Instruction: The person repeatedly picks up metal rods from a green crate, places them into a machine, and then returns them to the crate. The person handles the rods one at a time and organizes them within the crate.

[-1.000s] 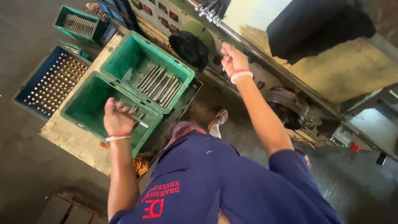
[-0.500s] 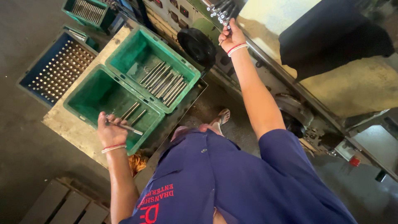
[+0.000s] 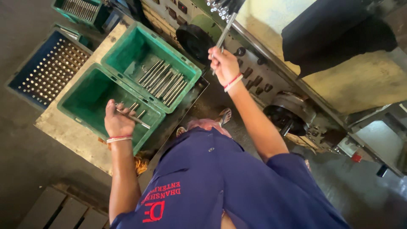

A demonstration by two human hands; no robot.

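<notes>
I see the left hand point(image 3: 118, 122) gripping 1 metal rod point(image 3: 132, 117) over the near green crate point(image 3: 95, 99). Beyond that crate, the right hand point(image 3: 223, 63) grasps a lever point(image 3: 223, 34) on the machine point(image 3: 271, 80).

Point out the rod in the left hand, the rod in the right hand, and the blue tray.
Left-hand rod point(image 3: 135, 118), head view, mid-shaft beside the fingers.
Right-hand rod point(image 3: 225, 30), head view, shaft above the fist.
Blue tray point(image 3: 46, 70), head view, its perforated middle.
</notes>
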